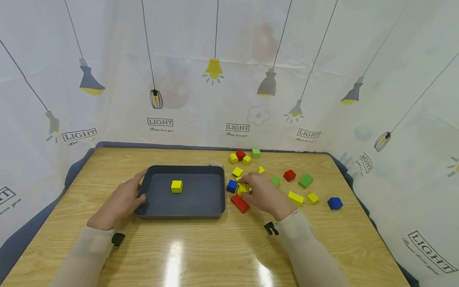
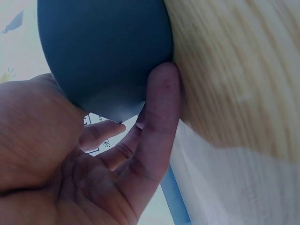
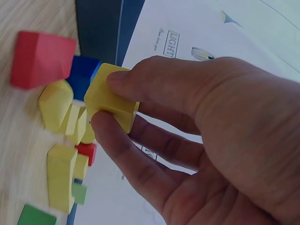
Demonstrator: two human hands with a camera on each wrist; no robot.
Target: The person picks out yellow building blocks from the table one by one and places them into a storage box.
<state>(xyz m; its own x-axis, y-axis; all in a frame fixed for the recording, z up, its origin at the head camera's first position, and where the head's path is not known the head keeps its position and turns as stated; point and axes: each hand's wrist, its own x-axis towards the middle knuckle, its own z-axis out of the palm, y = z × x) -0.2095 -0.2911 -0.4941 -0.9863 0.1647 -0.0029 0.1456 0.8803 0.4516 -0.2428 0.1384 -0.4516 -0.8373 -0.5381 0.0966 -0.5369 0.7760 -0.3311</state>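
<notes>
A dark grey tray (image 1: 184, 213) lies on the wooden table with a yellow cube (image 1: 177, 186) in it. At its left side my left hand (image 1: 122, 199) grips the wall, thumb by the near-left part of the rim. The left wrist view shows the fingers against the outside of the tray (image 2: 108, 51). Right of the tray, my right hand (image 1: 265, 193) pinches a yellow block (image 3: 110, 96) between thumb and fingers. Close to that hand lie a blue block (image 1: 232, 186) and a red block (image 1: 240, 203). Part of the pinched block is hidden by fingers.
More blocks are scattered to the right: a red one (image 1: 289, 175), a green one (image 1: 306, 181), a yellow one (image 1: 295, 198) and a blue one (image 1: 335, 203). Another green block (image 1: 255, 153) stands near the back edge. A printed white curtain (image 1: 193, 131) hangs behind the table.
</notes>
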